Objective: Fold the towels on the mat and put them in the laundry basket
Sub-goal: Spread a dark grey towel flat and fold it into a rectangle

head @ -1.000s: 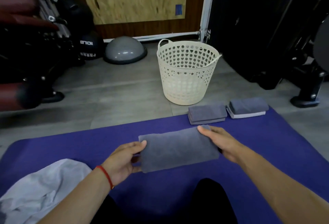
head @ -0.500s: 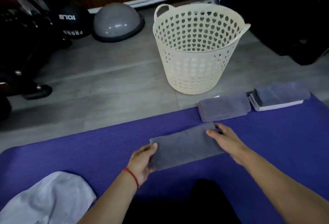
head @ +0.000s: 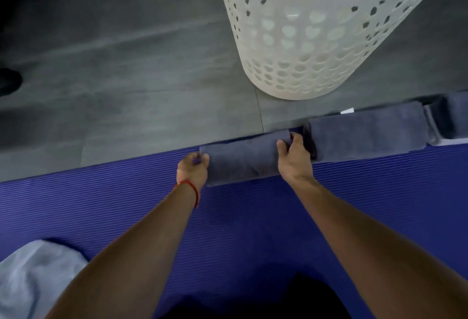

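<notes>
Left hand [head: 193,170] and right hand [head: 293,156] grip the folded grey towel [head: 243,159] at frame centre; next, I think, lift it into the laundry basket [head: 316,40].

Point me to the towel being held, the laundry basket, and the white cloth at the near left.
held towel [head: 243,160]: head view, middle of its top face.
laundry basket [head: 304,47]: head view, perforated side wall.
white cloth [head: 33,275]: head view, crumpled middle.

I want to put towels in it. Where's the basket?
In the head view, the white basket stands on the grey floor at upper right, just beyond the purple mat.
</notes>
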A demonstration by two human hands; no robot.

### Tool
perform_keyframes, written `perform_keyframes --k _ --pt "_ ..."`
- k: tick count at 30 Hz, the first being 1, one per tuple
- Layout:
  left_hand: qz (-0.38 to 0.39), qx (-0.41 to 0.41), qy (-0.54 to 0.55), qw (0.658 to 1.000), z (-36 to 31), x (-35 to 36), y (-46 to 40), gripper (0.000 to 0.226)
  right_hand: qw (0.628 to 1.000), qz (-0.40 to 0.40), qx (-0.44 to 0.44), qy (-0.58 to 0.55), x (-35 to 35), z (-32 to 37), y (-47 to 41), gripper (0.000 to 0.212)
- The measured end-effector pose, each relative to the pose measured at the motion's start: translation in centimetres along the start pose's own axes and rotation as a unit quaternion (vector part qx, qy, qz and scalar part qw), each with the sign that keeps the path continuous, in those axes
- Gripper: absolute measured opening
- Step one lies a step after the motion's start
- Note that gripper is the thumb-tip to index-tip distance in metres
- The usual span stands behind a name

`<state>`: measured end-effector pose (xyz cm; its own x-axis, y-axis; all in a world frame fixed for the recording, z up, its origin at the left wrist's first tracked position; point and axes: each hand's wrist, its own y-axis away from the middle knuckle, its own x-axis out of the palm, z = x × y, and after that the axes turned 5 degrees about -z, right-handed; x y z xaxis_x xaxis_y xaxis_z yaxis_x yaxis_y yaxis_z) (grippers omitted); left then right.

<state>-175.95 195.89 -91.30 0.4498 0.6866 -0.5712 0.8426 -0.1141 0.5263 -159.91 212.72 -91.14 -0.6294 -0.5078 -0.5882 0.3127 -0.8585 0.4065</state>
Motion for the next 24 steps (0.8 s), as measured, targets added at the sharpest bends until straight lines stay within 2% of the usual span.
perform_keyframes --k 3,5,7,8,10,12,13,14,16,18,24 --pt "-0.031 0.01 -0.024 0.999 0.4 1.2 -2.1 0.033 0.999 -0.009 -0.03 0.015 1.7 -1.4 -1.1 0.052" --pt "-0.037 0.03 -0.041 0.998 1.0 1.6 -2.9 0.036 0.996 -0.043 -0.076 0.035 2.5 -1.8 -1.0 0.057" --pt "-0.049 0.082 -0.085 0.992 1.7 1.9 -2.6 0.04 0.975 -0.1 -0.158 0.122 3.0 -1.8 -0.2 0.058" --pt "-0.077 0.136 -0.111 0.981 2.2 1.9 -2.2 0.044 0.953 -0.108 -0.211 0.19 3.4 -1.7 0.3 0.058" --pt "-0.126 0.281 -0.223 0.925 3.1 2.2 -0.9 0.052 0.903 -0.057 -0.297 0.305 4.6 -2.0 0.7 0.06" --pt "-0.061 0.392 -0.348 0.849 4.6 3.0 -0.4 0.057 0.873 -0.011 -0.318 0.369 6.0 -2.9 0.1 0.065" --pt "-0.008 0.399 -0.371 0.839 5.2 3.5 -0.7 0.059 0.867 -0.003 -0.314 0.386 6.5 -3.2 -0.3 0.066" --pt "0.027 0.384 -0.373 0.844 5.7 3.8 -1.2 0.06 0.864 -0.001 -0.309 0.398 6.8 -3.3 -0.7 0.067" --pt "0.038 0.362 -0.364 0.857 6.0 4.1 -2.3 0.062 0.861 -0.007 -0.304 0.407 7.2 -3.1 -1.2 0.067" --pt "0.039 0.367 -0.381 0.848 5.8 4.1 -2.6 0.063 0.86 -0.002 -0.303 0.411 7.1 -3.0 -1.2 0.068" --pt "0.136 0.308 -0.441 0.832 3.0 2.7 -2.6 0.063 0.862 0.064 -0.27 0.424 6.1 -1.3 -0.8 0.077"
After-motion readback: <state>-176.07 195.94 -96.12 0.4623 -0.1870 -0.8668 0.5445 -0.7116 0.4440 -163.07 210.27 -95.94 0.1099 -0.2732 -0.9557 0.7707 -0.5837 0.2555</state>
